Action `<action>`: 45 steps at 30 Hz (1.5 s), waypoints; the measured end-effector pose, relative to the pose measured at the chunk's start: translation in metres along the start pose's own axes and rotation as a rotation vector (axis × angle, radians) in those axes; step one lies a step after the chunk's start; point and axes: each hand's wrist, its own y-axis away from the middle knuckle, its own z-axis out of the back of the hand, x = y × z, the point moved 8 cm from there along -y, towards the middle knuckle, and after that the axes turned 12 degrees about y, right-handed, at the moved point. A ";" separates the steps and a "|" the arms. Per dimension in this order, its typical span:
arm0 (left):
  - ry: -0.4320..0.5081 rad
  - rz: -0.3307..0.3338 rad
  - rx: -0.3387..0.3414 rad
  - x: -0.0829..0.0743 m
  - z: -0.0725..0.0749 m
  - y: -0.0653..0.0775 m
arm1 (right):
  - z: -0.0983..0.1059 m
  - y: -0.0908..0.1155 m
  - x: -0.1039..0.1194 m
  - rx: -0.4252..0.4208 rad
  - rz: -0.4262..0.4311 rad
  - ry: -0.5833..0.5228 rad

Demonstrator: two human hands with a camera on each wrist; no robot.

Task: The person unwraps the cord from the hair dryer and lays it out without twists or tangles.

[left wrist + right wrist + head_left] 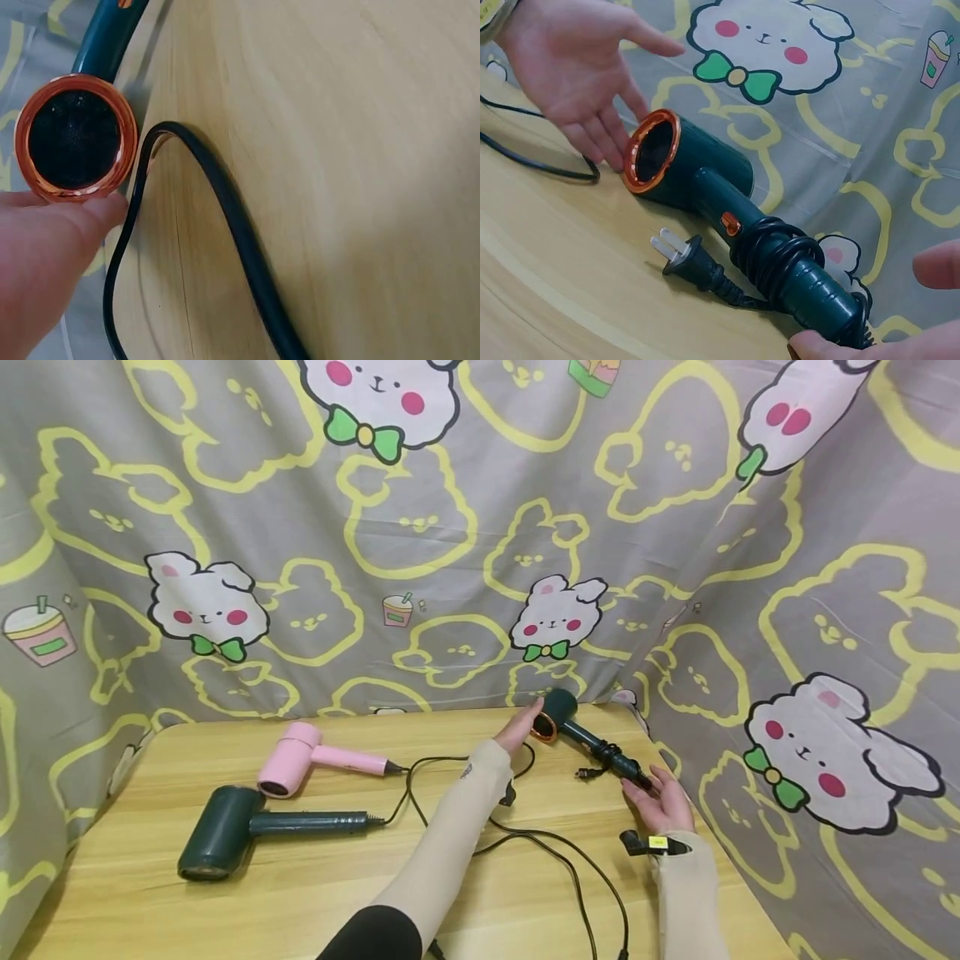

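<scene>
A dark green hair dryer (561, 708) with an orange rim lies at the table's back right corner. Its black cord (769, 251) is wound round the handle, with the two-pin plug (681, 261) sticking out beside it. At the orange rim (129, 142), the extended fingertips of my left hand (517, 728) touch the barrel's edge; the right wrist view shows that palm turned outward, fingers spread. My right hand (663, 808) is at the handle's tail end, fingertips (810, 345) right by it and the thumb (937, 266) held apart.
To the left lie a pink hair dryer (295, 758) and another dark green hair dryer (221, 831). Their black cords (577, 843) loop across the wooden table (300, 910), passing under my left forearm. A patterned grey curtain (465, 593) closes off the back and sides.
</scene>
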 end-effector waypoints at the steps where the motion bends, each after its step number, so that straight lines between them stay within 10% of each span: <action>1: 0.006 -0.002 -0.006 -0.001 0.000 0.002 | 0.000 0.000 0.000 -0.007 0.003 0.009; 10: 0.034 -0.041 -0.023 -0.011 0.013 0.025 | 0.000 0.003 -0.001 -0.037 -0.024 0.183; 21: 0.161 -0.102 0.066 -0.021 0.035 0.062 | -0.036 0.007 0.003 -0.019 0.149 0.424; 45: 0.205 -0.282 -0.058 -0.074 0.114 0.213 | -0.157 0.035 -0.044 0.174 0.237 0.662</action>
